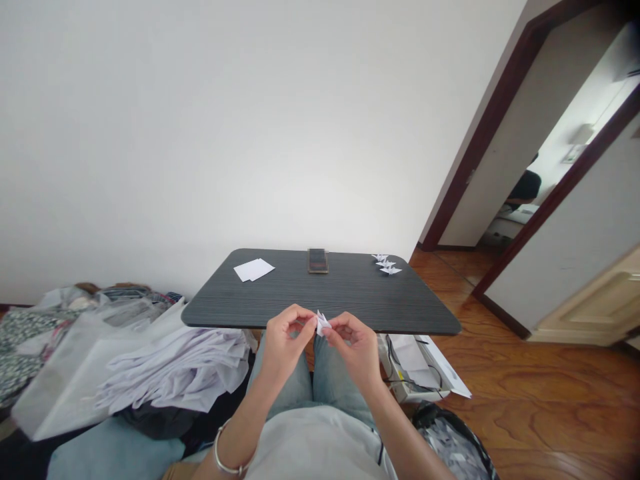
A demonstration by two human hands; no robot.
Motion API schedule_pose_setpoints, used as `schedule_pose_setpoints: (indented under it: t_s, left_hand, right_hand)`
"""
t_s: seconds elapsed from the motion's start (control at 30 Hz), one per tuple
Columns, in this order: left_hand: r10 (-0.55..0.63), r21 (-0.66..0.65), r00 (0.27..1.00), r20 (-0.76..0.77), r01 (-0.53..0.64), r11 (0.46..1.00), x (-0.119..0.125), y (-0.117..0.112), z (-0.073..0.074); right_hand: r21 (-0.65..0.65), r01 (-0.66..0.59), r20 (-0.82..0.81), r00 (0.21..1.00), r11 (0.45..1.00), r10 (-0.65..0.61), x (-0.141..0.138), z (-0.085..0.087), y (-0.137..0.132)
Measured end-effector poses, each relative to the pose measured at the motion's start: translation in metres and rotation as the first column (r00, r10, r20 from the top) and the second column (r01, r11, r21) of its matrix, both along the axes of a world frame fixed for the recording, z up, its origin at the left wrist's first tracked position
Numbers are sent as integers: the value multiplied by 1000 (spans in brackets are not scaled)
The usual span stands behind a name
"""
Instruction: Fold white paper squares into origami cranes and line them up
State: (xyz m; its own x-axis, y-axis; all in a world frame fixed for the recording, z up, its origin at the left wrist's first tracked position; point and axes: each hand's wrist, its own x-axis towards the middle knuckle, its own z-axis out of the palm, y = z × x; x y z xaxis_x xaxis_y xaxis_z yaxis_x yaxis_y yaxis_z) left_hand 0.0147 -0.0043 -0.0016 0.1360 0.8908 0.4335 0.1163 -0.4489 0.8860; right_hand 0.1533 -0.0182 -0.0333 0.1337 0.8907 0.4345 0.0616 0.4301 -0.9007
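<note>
A small piece of folded white paper is pinched between my left hand and my right hand, held up just past the near edge of a dark grey wood-grain table. The paper's fingertip-sized folds are partly hidden by my fingers. Several small white origami cranes stand in a row at the table's far right corner. A small stack of white paper sheets lies at the far left, and a phone in a tan case lies at the far edge.
A white wall rises behind the table. Bags and folded white cloth are heaped at left, and papers and cables sit below the table's right side. A dark bag stands on the wooden floor, with a doorway at right.
</note>
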Motion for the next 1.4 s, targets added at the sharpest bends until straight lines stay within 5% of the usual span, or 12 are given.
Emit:
schedule_pose_setpoints:
  t_s: [0.43, 0.77, 1.13, 1.4]
  left_hand:
    - [-40, 100, 999, -5, 40, 994, -4, 3, 0]
    - [-266, -157, 964, 21, 266, 951, -17, 10, 9]
    - [-153, -240, 968, 200, 200, 950, -9, 14, -1]
    - [-125, -339, 925, 359, 254, 906, -4, 13, 0]
  right_hand:
    - [-71, -98, -138, 987, 993, 88, -1, 2, 0]
    - [-115, -222, -205, 959, 968, 195, 2, 4, 3]
    - [-188, -210, -204, 964, 959, 172, 3, -4, 8]
    - [-196, -220, -220, 960, 956, 175, 3, -7, 8]
